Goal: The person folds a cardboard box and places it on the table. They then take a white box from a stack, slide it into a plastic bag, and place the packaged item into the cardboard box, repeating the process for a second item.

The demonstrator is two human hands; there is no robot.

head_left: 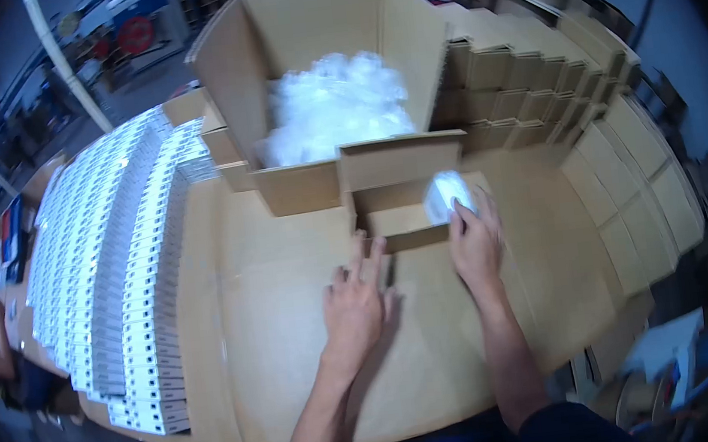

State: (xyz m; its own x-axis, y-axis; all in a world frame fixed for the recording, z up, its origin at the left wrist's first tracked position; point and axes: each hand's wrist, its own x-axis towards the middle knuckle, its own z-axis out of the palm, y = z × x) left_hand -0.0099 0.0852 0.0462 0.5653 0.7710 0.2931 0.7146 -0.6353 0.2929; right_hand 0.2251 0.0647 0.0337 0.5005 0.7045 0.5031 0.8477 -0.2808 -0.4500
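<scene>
Hands apart: left hand [354, 303] flat, bracing small open box [401, 216] at its 7 o'clock edge, right hand [474, 243] pinching white pouch [446, 196] over 3 o'clock side, big carton [298, 184] of pouches at 12.

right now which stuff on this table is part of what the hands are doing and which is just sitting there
In hand:
small open carton
white bagged item
left hand
right hand

Lying about:
big box of white bags
rows of white boxes
folded cartons
</scene>
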